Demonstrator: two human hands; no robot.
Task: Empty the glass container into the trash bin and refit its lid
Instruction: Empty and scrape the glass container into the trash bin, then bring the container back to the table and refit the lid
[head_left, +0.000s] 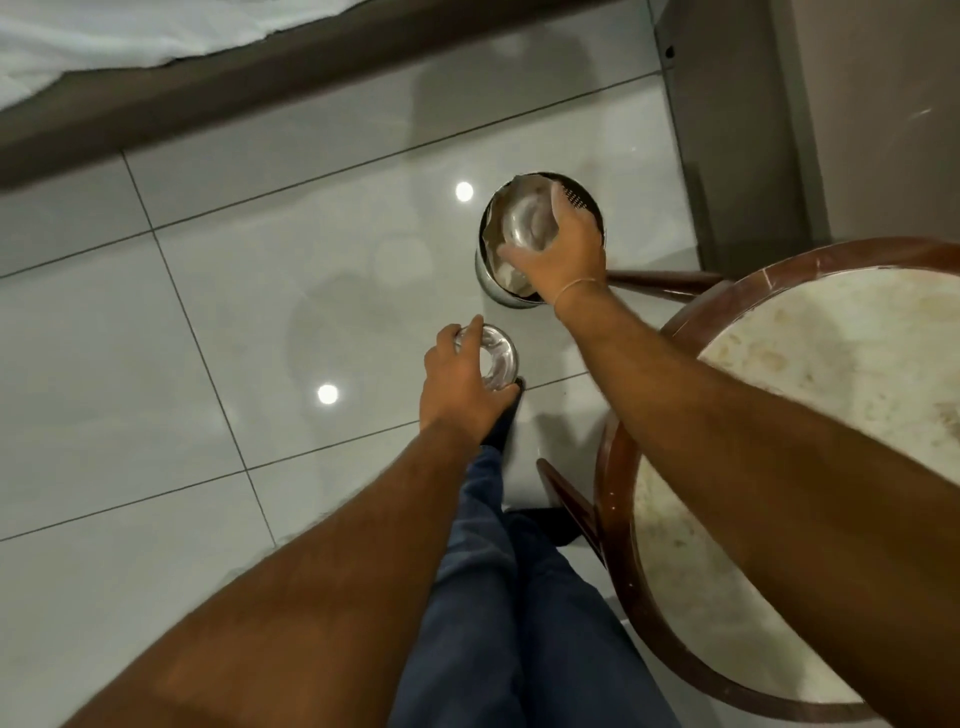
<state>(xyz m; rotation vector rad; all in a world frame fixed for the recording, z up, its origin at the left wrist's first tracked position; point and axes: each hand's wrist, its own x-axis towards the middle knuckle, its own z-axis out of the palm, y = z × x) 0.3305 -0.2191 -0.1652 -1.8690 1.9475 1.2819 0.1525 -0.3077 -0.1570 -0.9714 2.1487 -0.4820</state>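
Observation:
My right hand grips the clear glass container and holds it tipped over the mouth of the round metal trash bin, which stands on the floor and is lined with a crumpled bag. I cannot tell what is inside the container. My left hand holds the round glass lid lower and to the left, above the floor tiles, apart from the container.
A round table with a pale stone top and dark wooden rim stands at the right, close beside the bin. A bed with white sheets runs along the top left. Glossy grey floor tiles fill the left. My legs are below.

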